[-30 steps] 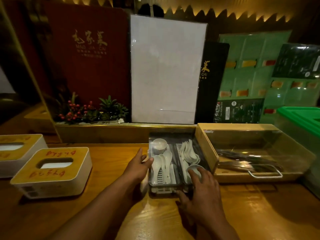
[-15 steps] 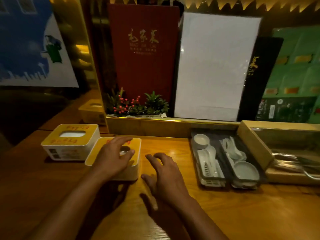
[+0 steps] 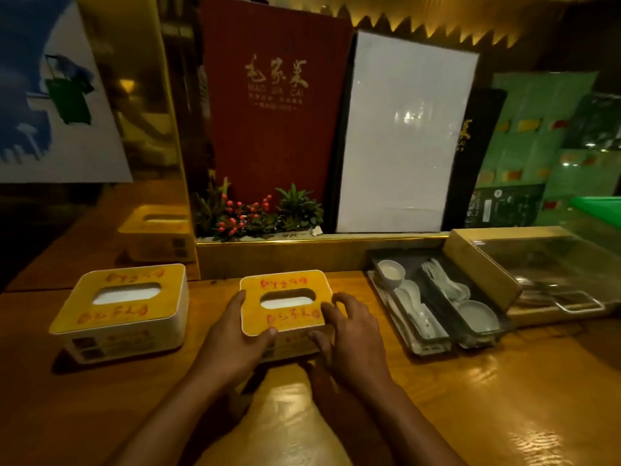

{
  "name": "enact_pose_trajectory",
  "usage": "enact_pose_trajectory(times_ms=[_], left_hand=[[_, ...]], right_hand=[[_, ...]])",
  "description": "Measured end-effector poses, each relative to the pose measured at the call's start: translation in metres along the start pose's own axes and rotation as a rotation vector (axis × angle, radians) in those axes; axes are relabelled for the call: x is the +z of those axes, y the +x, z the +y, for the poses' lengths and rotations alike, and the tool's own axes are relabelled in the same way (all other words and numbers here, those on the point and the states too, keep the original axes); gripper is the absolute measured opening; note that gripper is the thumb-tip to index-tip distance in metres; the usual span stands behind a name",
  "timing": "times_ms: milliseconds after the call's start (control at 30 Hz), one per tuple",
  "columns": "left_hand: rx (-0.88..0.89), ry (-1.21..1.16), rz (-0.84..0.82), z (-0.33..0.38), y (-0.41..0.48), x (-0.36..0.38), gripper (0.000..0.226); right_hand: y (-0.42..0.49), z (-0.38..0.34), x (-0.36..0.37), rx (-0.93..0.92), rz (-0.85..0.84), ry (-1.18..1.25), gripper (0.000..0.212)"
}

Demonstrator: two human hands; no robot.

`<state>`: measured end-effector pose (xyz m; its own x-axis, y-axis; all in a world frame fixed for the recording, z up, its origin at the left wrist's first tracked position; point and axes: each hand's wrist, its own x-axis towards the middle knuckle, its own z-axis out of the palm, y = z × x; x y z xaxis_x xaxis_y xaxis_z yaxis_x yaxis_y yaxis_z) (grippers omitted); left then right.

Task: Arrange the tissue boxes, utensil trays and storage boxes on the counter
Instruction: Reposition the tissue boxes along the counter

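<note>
Since half a second ago the nearer tissue box (image 3: 285,306) has parted from its twin and now sits mid-surface, and the right hand (image 3: 353,338), then flat on the wood, has come onto it. Both hands are clamped on this box from opposite sides: the left hand (image 3: 235,334) wraps the near left corner with its thumb on the lid edge, while the right hand covers the near right corner, fingers curled over the lid. Both forearms reach in from the bottom edge across the glossy wooden surface (image 3: 470,398).

This box is white-walled with a yellow lid, an oval slot showing white tissue, and red handwriting above and below the slot. The second tissue box (image 3: 121,309), same make and markings, stands well apart to the left, turned slightly.

To the right, near the held box but not touching it, lies a dark utensil tray (image 3: 433,297) in two compartments: the left holds a small white cup and white spoons, the right more spoons and a shallow white dish. Just beside it is a wooden storage box (image 3: 484,274) with a clear lid and a metal handle; its contents are too dim to name.

Farther back, behind a gold ledge, stand a small plant with red berries (image 3: 255,213), a red menu cover (image 3: 272,105) and a white board (image 3: 403,136). A mirrored panel at left reflects a tissue box.
</note>
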<state>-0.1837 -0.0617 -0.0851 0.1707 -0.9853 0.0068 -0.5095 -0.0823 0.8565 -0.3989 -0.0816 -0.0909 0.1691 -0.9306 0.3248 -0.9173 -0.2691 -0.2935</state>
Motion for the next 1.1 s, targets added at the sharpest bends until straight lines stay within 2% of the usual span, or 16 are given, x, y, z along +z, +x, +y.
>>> enact_pose_trajectory(times_ms=[167, 433, 667, 900, 1033, 1100], left_hand=[[-0.022, -0.005, 0.132, 0.028, 0.031, 0.046, 0.072], [-0.05, -0.086, 0.136, 0.055, 0.064, 0.093, 0.053], [-0.022, -0.062, 0.132, 0.066, 0.084, 0.107, 0.057], [-0.003, -0.022, 0.112, 0.065, 0.089, 0.108, 0.055], [0.119, 0.184, 0.024, 0.062, 0.075, 0.093, 0.066], [0.128, 0.292, 0.039, 0.055, 0.065, 0.072, 0.075]], right_hand=[[0.023, 0.04, -0.013, 0.055, -0.019, -0.121, 0.056], [0.057, 0.081, -0.02, 0.109, -0.032, -0.098, 0.056], [0.072, 0.101, -0.008, 0.193, -0.023, -0.007, 0.057], [0.08, 0.108, -0.007, 0.192, -0.038, -0.001, 0.06], [0.081, 0.096, -0.007, 0.18, -0.021, -0.001, 0.067], [0.08, 0.076, -0.008, 0.125, 0.026, 0.043, 0.067]])
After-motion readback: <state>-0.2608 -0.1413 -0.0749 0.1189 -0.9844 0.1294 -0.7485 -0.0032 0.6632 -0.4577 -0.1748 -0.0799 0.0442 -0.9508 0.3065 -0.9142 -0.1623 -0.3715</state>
